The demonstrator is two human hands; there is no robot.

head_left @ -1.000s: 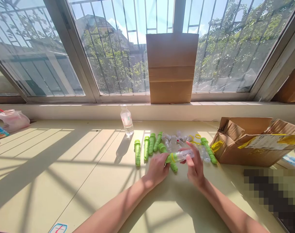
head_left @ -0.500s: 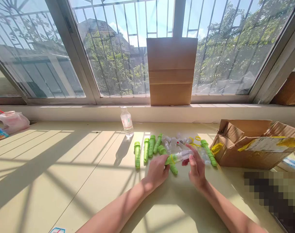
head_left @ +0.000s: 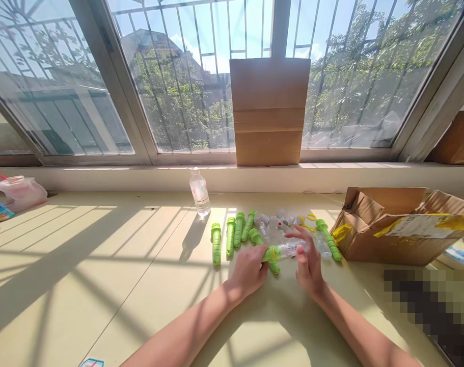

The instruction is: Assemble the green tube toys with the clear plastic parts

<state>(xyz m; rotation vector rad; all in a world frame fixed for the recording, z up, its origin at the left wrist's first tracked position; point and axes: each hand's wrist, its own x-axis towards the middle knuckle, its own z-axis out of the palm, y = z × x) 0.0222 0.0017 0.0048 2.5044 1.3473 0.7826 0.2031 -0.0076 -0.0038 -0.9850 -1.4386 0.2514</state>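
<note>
My left hand [head_left: 249, 267] is closed around the green end of a tube [head_left: 270, 254], holding it tilted above the table. A clear plastic cylinder [head_left: 290, 248] is joined to the tube's right end, with a yellow ring [head_left: 278, 252] near the joint. At the cylinder's far end, my right hand [head_left: 310, 265] curls its thumb and fingers around the clear plastic, its index finger lifted. Under the held tube lies another green tube [head_left: 273, 267], partly hidden. Several green ridged tubes [head_left: 230, 237] lie just left of and beyond my hands.
Small clear and white plastic parts [head_left: 277, 223] and yellow rings [head_left: 311, 217] lie beyond my right hand. One green tube [head_left: 328, 240] rests beside an opened cardboard box [head_left: 400, 244]. A water bottle [head_left: 199, 193] stands back left; a cardboard sheet [head_left: 270, 112] leans against the window.
My right hand's fingers have shifted around the clear cylinder, the index finger now higher and further left. The held tube has moved very slightly right; my left hand keeps its grip.
</note>
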